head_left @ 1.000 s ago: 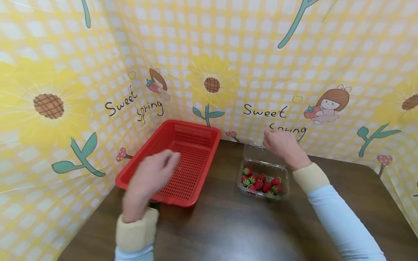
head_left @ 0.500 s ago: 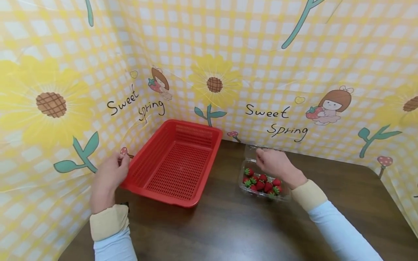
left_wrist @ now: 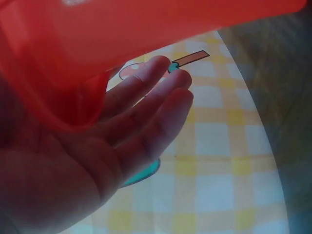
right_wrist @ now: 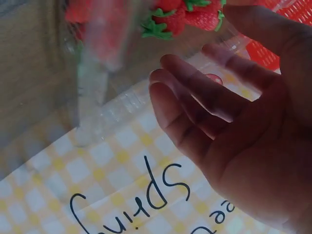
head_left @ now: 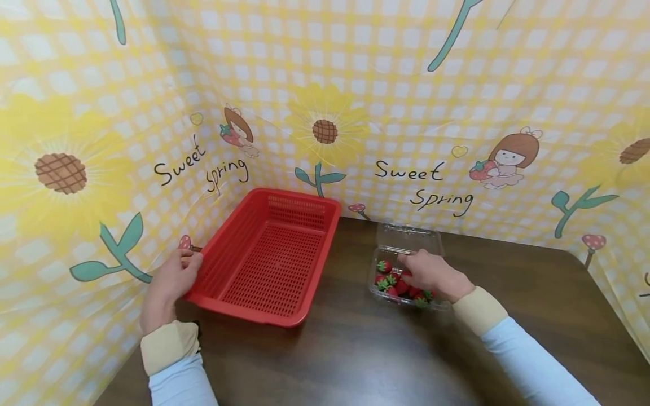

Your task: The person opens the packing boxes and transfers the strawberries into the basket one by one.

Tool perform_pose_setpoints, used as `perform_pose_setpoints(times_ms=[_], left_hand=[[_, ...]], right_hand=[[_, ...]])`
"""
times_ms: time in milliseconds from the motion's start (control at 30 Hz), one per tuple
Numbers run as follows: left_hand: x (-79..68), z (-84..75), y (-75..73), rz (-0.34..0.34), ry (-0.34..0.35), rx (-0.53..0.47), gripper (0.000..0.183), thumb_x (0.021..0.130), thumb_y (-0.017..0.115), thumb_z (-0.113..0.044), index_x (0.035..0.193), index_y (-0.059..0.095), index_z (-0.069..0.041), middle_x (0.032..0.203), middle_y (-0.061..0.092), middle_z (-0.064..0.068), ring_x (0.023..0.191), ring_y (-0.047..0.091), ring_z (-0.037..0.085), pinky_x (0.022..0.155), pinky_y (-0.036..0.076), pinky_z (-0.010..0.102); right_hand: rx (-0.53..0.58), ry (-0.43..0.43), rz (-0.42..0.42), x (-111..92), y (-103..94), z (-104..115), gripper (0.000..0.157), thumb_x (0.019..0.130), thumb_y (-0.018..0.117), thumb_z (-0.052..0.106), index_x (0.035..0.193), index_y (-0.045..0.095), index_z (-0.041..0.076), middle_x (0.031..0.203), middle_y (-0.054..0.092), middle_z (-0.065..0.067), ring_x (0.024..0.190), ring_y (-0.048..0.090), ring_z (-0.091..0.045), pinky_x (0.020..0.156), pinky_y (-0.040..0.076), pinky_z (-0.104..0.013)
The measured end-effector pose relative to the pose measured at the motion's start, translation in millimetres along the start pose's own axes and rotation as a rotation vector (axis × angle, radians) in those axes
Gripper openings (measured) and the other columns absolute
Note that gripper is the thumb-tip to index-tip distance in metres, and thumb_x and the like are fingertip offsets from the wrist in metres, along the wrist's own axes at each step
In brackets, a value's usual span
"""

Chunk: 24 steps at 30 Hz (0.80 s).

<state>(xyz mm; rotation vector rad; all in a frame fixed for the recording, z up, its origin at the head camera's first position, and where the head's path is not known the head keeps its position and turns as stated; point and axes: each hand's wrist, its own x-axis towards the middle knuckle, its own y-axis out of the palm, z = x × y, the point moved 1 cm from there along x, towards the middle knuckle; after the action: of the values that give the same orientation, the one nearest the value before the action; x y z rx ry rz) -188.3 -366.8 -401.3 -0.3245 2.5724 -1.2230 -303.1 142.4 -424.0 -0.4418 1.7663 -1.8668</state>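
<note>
My left hand is at the left rim of the red plastic basket, gripping it. In the left wrist view, the red rim lies across my palm, three fingers extend below it, and the thumb is hidden. My right hand reaches down over a clear plastic clamshell box with several red strawberries. Its fingers are spread and loosely bent around nothing in the right wrist view. The thumb tip is close to a strawberry; whether it touches cannot be made out.
The clamshell's clear lid is folded back toward the wall. A brown wooden table carries both containers. Yellow checked cloth with printed flowers and lettering rises behind and on the left, close to the basket.
My left hand has moved from over the basket to its left rim. My right hand has come down from above the lid to the strawberries, its fingers opening.
</note>
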Motion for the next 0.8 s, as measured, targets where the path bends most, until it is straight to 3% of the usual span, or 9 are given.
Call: perform_pose_setpoints(times_ms=[100, 233, 367, 533, 667, 800], left_hand=[[3.7, 2.2, 1.8, 0.005, 0.008, -0.004, 0.065, 0.102, 0.035, -0.050, 0.142, 0.034, 0.002, 0.138, 0.046, 0.031, 0.115, 0.051, 0.044, 0.092, 0.047, 0.054], [8.3, 3.5, 5.0, 0.015, 0.011, 0.003, 0.067, 0.101, 0.038, -0.051, 0.141, 0.036, 0.003, 0.136, 0.047, 0.031, 0.112, 0.053, 0.043, 0.087, 0.049, 0.050], [10.8, 4.0, 4.6, 0.033, 0.009, -0.014, 0.066, 0.101, 0.038, -0.051, 0.139, 0.037, 0.004, 0.133, 0.048, 0.031, 0.109, 0.056, 0.041, 0.083, 0.050, 0.047], [11.6, 4.4, 3.0, 0.057, 0.027, 0.007, 0.063, 0.101, 0.040, -0.050, 0.135, 0.042, 0.004, 0.120, 0.057, 0.028, 0.094, 0.062, 0.032, 0.072, 0.051, 0.037], [11.2, 4.0, 4.8, 0.111, 0.026, -0.007, 0.060, 0.102, 0.041, -0.048, 0.133, 0.045, 0.004, 0.105, 0.065, 0.022, 0.077, 0.065, 0.021, 0.064, 0.051, 0.031], [11.9, 2.2, 6.2, 0.133, 0.052, -0.028, 0.056, 0.103, 0.041, -0.044, 0.131, 0.046, 0.004, 0.101, 0.066, 0.020, 0.073, 0.066, 0.018, 0.064, 0.051, 0.031]], right_hand=[[0.009, -0.039, 0.020, 1, 3.1, 1, 0.016, 0.088, 0.066, 0.013, 0.104, 0.062, 0.008, 0.070, 0.055, 0.000, 0.060, 0.049, -0.016, 0.052, 0.040, -0.030], [0.016, -0.079, 0.016, 3, 5.7, 2, 0.009, 0.090, 0.058, 0.004, 0.096, 0.064, 0.007, 0.070, 0.056, 0.000, 0.060, 0.050, -0.015, 0.058, 0.043, -0.031], [0.040, -0.105, 0.022, 6, 7.5, -2, 0.020, 0.090, 0.049, -0.004, 0.090, 0.066, 0.007, 0.076, 0.062, -0.004, 0.068, 0.057, -0.018, 0.067, 0.051, -0.036], [0.079, -0.078, 0.085, 11, 10.6, -8, 0.023, 0.088, 0.052, -0.002, 0.100, 0.069, 0.006, 0.092, 0.069, -0.008, 0.086, 0.065, -0.022, 0.083, 0.054, -0.043], [0.087, -0.043, 0.123, 17, 14.0, -11, 0.021, 0.087, 0.057, -0.001, 0.102, 0.069, 0.008, 0.094, 0.070, -0.008, 0.086, 0.065, -0.023, 0.081, 0.054, -0.043], [0.063, -0.033, 0.117, 20, 17.2, -14, 0.018, 0.086, 0.060, 0.001, 0.099, 0.069, 0.010, 0.089, 0.069, -0.006, 0.082, 0.065, -0.021, 0.076, 0.053, -0.041]])
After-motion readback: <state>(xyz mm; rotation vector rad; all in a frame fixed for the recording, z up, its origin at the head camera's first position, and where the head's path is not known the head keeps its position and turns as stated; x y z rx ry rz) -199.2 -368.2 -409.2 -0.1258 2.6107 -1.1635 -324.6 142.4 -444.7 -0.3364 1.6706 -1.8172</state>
